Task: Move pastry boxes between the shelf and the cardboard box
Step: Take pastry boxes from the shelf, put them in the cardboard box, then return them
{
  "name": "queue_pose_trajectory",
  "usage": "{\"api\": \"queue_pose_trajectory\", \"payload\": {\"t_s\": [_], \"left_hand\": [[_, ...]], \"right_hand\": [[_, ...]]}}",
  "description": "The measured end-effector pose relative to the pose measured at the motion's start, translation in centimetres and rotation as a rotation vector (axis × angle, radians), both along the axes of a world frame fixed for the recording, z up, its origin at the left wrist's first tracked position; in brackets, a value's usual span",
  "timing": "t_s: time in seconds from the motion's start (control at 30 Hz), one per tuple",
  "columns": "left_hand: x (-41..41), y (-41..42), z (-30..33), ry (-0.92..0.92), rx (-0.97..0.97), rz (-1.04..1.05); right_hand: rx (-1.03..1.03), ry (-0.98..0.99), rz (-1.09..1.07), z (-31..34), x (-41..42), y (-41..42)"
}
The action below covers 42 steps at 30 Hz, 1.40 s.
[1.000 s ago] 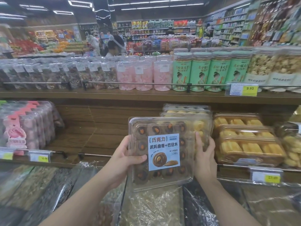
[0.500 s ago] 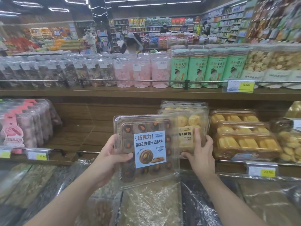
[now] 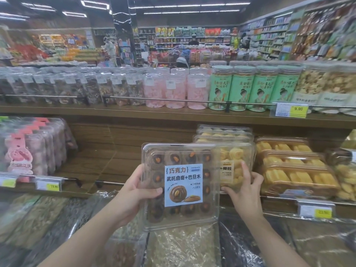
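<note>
I hold a clear plastic box of chocolate cookies (image 3: 180,186) with a blue label upright in front of the middle shelf (image 3: 92,160). My left hand (image 3: 137,191) grips its left edge, thumb across the front. My right hand (image 3: 243,186) is off that box and grips the lower right corner of a yellow pastry box (image 3: 234,160), which stands on the shelf right behind it. Two more clear boxes (image 3: 224,132) are stacked behind the yellow one. No cardboard box is in view.
Stacked boxes of yellow pastries (image 3: 294,170) fill the shelf to the right. Pink-labelled packs (image 3: 28,149) stand at the left, with bare wooden shelf between them. Jars (image 3: 173,91) line the upper shelf behind a rail. Plastic-covered bulk bins (image 3: 183,245) lie below my arms.
My right hand has let go of the chocolate cookie box and moved onto the yellow pastry box behind it. The chocolate box has shifted left, held by my left hand alone.
</note>
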<state>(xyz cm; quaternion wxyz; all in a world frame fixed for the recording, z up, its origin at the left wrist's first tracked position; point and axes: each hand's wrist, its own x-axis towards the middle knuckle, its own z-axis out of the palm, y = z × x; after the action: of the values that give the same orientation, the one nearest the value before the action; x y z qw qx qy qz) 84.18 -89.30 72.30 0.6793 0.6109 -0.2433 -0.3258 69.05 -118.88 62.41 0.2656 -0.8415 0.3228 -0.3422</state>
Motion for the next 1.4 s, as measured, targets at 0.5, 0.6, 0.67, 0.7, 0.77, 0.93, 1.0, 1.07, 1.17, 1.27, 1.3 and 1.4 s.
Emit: {"api": "queue_pose_trajectory", "payload": {"t_s": [0.5,0.6,0.67,0.7,0.77,0.93,1.0,1.07,1.17,1.27,1.3,1.4], "left_hand": [[3.2,0.8,0.8,0.012,-0.017,-0.119],[3.2,0.9,1.0,0.021,-0.022,-0.114],[3.1,1.1,1.4,0.023,-0.034,-0.121],[3.0,1.3,1.6,0.014,-0.039,-0.125],[2.8,1.8,2.2,-0.004,-0.05,-0.126],[2.5,3.4,2.9,0.02,-0.124,-0.113],[2.7,4.3,3.1,0.041,-0.157,-0.114],[3.1,5.2,3.3,0.058,-0.179,-0.116],[4.0,6.5,3.3,0.074,-0.212,-0.124],[5.3,7.8,3.1,0.097,-0.223,-0.119],[5.8,8.3,2.9,0.109,-0.232,-0.123],[7.3,9.8,2.6,0.144,-0.257,-0.142]], "right_hand": [[0.061,-0.046,0.043,2.8,-0.8,1.4],[0.17,-0.017,0.032,3.6,-0.9,1.3],[0.23,-0.008,-0.003,3.9,-1.0,1.0],[0.258,-0.005,-0.006,4.2,-1.1,1.0],[0.289,0.012,0.026,4.8,-1.0,1.3],[0.36,0.037,0.153,7.0,-0.8,2.6],[0.358,0.03,0.176,7.9,-0.7,3.0],[0.369,0.024,0.188,8.8,-0.3,3.4],[0.384,-0.005,0.204,9.8,1.1,4.6],[0.39,-0.063,0.204,9.9,3.8,6.6],[0.39,-0.065,0.194,9.6,5.0,7.3],[0.449,-0.077,0.186,8.6,9.2,9.5]]}}
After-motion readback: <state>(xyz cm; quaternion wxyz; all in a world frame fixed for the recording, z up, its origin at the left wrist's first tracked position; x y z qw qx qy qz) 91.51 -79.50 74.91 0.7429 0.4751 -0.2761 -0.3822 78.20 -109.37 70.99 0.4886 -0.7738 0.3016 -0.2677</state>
